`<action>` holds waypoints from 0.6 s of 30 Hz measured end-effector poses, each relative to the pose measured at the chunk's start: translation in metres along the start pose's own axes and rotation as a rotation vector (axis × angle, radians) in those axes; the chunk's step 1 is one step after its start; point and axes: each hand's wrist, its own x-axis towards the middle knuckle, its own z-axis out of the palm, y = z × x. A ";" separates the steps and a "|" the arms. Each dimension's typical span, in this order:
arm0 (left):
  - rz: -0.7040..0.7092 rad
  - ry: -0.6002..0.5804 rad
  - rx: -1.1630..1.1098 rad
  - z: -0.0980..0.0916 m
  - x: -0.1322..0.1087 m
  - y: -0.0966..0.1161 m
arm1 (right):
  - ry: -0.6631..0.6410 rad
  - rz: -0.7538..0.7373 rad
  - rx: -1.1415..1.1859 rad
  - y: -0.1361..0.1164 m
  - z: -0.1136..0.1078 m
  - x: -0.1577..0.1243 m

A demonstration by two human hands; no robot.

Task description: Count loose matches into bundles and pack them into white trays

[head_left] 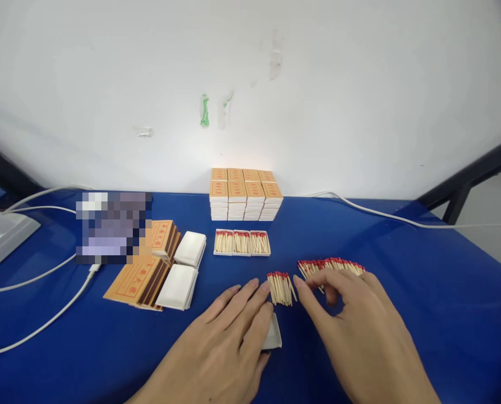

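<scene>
My left hand (229, 331) reaches in from the bottom, fingers stretched forward. Its index finger and thumb lie about an empty white matchbox tray (272, 334), whose left part the hand hides. The other fingertips touch or nearly touch the left side of a small bunch of red-headed matches (281, 289). On the bunch's right, my right hand (351, 314) has its thumb tip close to the matches, thumb and index finger apart. Behind the right fingers lies a larger row of loose matches (338, 264), partly covered by that hand.
Three filled match trays (242, 243) stand side by side behind the bunch. A block of stacked matchboxes (246, 193) is against the wall. To the left are flat orange box sleeves (134, 280), folded white trays (178, 286), a blurred device (115, 224) and white cables (71, 331).
</scene>
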 end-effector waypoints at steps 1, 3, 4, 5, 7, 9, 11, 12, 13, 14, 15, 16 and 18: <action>-0.002 0.002 0.005 0.000 0.000 0.000 | 0.004 0.001 0.004 0.003 0.000 0.000; -0.003 0.006 0.013 0.000 0.000 0.000 | -0.009 0.002 0.007 0.007 0.000 -0.002; -0.002 0.007 0.017 0.000 0.000 0.000 | -0.024 0.003 0.002 0.008 0.001 -0.002; 0.001 0.011 0.019 0.000 0.000 0.000 | -0.035 0.003 -0.005 0.008 0.001 -0.002; 0.003 0.018 0.019 0.001 0.000 0.000 | -0.043 0.001 -0.023 0.007 0.002 -0.003; 0.003 0.022 0.017 0.001 0.000 -0.001 | -0.038 -0.004 -0.030 0.006 0.003 -0.003; 0.001 0.023 0.012 0.001 0.000 -0.001 | -0.036 -0.009 -0.030 0.004 0.003 -0.003; -0.001 0.022 0.010 0.001 0.000 0.000 | -0.039 -0.009 -0.030 0.004 0.003 -0.003; -0.002 0.023 0.007 0.001 0.000 0.000 | -0.042 -0.010 -0.031 0.004 0.003 -0.003; -0.002 0.019 0.006 0.001 0.000 0.000 | -0.046 -0.009 -0.034 0.004 0.002 -0.003; -0.002 0.015 0.006 0.001 0.000 0.000 | -0.047 -0.008 -0.036 0.004 0.002 -0.003; -0.002 0.011 0.005 0.001 0.000 0.000 | -0.050 -0.006 -0.037 0.004 0.002 -0.003; -0.003 0.007 0.008 0.000 0.000 -0.001 | -0.052 -0.005 -0.031 0.005 0.001 -0.004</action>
